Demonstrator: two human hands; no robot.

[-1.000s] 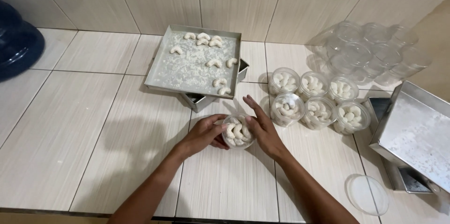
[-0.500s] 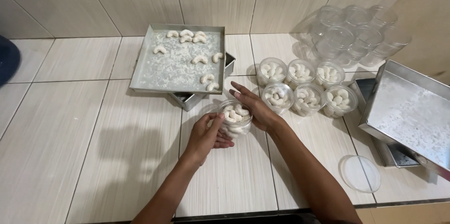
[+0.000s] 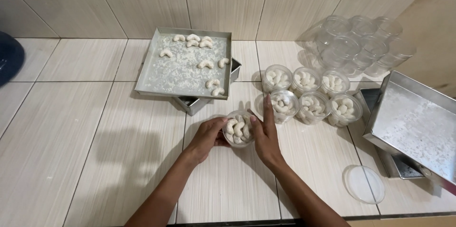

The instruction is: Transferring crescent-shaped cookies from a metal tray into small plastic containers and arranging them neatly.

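Note:
A small clear plastic jar (image 3: 238, 131) filled with white crescent cookies stands on the tiled floor. My left hand (image 3: 207, 137) cups its left side. My right hand (image 3: 264, 133) presses against its right side, index finger stretched forward. Behind the jar lies a square metal tray (image 3: 156, 75) dusted with sugar, with several crescent cookies (image 3: 206, 63) still on it. The tray rests on another metal pan (image 3: 194, 105).
Several filled jars (image 3: 308, 94) stand in two rows to the right. Empty clear jars (image 3: 361, 42) are stacked by the wall. A second sugared metal tray (image 3: 418, 122) sits at far right, a clear lid (image 3: 364, 184) in front of it. A dark blue container (image 3: 9, 58) is at left.
Both hands stay on the jar. The right index finger has lifted and points forward. The view has shifted, so the scene sits a little differently in the picture.

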